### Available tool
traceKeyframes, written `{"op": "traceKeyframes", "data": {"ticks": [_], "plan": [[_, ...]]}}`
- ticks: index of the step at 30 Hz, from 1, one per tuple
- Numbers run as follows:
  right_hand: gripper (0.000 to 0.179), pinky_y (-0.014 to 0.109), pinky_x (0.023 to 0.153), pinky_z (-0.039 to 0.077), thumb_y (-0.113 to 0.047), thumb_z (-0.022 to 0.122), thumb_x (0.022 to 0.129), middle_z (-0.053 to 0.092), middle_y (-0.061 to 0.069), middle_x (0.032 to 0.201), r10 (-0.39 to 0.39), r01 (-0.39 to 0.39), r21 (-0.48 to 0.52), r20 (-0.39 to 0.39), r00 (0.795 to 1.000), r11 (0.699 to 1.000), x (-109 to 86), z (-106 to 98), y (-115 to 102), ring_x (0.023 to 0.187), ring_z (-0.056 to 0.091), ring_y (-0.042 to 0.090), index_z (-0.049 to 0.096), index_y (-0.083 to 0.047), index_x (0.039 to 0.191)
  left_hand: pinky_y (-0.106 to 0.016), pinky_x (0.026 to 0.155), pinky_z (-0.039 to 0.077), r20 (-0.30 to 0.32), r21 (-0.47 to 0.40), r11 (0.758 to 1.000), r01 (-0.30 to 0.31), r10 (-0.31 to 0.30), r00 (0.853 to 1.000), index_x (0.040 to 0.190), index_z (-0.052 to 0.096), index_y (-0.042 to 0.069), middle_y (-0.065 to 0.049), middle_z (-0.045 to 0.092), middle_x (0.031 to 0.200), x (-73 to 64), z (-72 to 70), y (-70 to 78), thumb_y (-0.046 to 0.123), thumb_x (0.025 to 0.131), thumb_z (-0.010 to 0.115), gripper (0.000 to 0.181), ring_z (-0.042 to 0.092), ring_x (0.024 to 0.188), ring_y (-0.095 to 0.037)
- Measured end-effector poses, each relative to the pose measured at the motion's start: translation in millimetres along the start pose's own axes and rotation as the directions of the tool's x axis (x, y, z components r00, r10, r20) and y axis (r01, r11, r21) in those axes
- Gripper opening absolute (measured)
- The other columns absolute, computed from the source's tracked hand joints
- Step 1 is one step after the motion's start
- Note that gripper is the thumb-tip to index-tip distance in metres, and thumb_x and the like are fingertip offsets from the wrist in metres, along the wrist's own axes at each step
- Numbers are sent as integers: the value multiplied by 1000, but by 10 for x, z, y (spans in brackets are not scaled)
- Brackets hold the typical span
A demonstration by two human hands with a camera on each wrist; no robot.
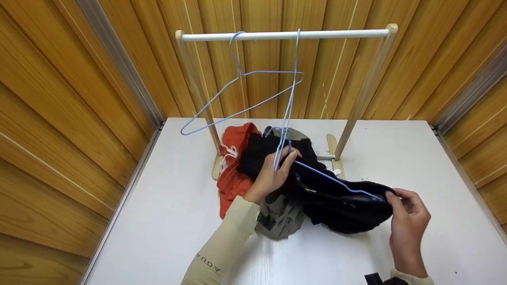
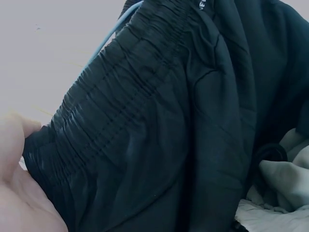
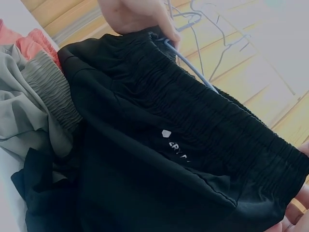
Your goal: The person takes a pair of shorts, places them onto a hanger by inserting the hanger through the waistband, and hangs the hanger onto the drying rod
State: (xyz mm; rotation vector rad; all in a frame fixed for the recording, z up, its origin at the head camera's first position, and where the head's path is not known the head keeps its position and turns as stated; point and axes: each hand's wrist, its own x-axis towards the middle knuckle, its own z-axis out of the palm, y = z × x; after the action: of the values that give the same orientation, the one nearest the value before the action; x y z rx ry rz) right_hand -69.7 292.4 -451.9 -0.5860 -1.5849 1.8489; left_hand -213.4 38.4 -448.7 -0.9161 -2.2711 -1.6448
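A pair of black pants [image 1: 340, 209] with a gathered elastic waistband [image 3: 212, 106] is stretched between both hands over the table. Inside the waist opening runs the bar of a thin blue wire hanger [image 1: 324, 174], its hook rising beside the left hand. My left hand [image 1: 275, 174] grips the hanger and the near end of the waistband. At the other end of the waistband, my right hand [image 1: 410, 217] pinches the edge between thumb and fingers, beside the hanger's tip. Small white lettering [image 3: 176, 147] shows on the black cloth in the right wrist view.
A rack with a white rail [image 1: 269, 36] and wooden legs stands behind. Two wire hangers hang from it: one empty hanger [image 1: 214, 99] at left, another hanger [image 1: 291, 95] edge-on before the left hand. Red clothing [image 1: 233, 190] and grey clothing [image 1: 283, 217] lie piled on the white table [image 1: 158, 221].
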Motion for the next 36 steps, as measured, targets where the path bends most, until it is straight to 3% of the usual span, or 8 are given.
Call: {"op": "traceKeyframes", "data": {"ticks": [14, 21, 25, 36], "plan": [[11, 13, 59, 46, -2, 67, 87, 61, 3, 87, -4, 7, -67, 55, 998, 998, -26, 159, -88, 72, 54, 11, 65, 2, 97, -24, 76, 47, 43, 102, 989, -111, 107, 993, 100, 66, 9, -4, 58, 80, -16, 5, -42, 20, 102, 48, 22, 53, 77, -12], [11, 15, 58, 41, -6, 68, 88, 62, -3, 81, -44, 62, -197, 93, 995, 979, -12, 245, -67, 65, 52, 9, 67, -1, 98, -25, 83, 49, 49, 93, 990, -110, 106, 993, 100, 67, 9, -3, 68, 93, -8, 9, -21, 20, 102, 49, 21, 57, 84, -10], [13, 17, 58, 40, -9, 66, 90, 62, -5, 83, -49, 81, -275, 121, 991, 958, -21, 279, -63, 65, 51, 8, 66, -3, 101, -23, 85, 49, 62, 88, 991, -96, 91, 994, 100, 68, 11, -2, 66, 91, -9, -1, -15, 22, 101, 50, 21, 57, 85, -8], [16, 18, 58, 38, -14, 66, 91, 61, -9, 87, -88, 142, -324, 177, 980, 935, -52, 401, -60, 64, 49, 7, 66, -3, 103, -20, 86, 48, 78, 106, 992, -67, 59, 995, 100, 69, 14, 2, 69, 95, -8, -17, 11, 26, 101, 51, 22, 58, 87, -5]]}}
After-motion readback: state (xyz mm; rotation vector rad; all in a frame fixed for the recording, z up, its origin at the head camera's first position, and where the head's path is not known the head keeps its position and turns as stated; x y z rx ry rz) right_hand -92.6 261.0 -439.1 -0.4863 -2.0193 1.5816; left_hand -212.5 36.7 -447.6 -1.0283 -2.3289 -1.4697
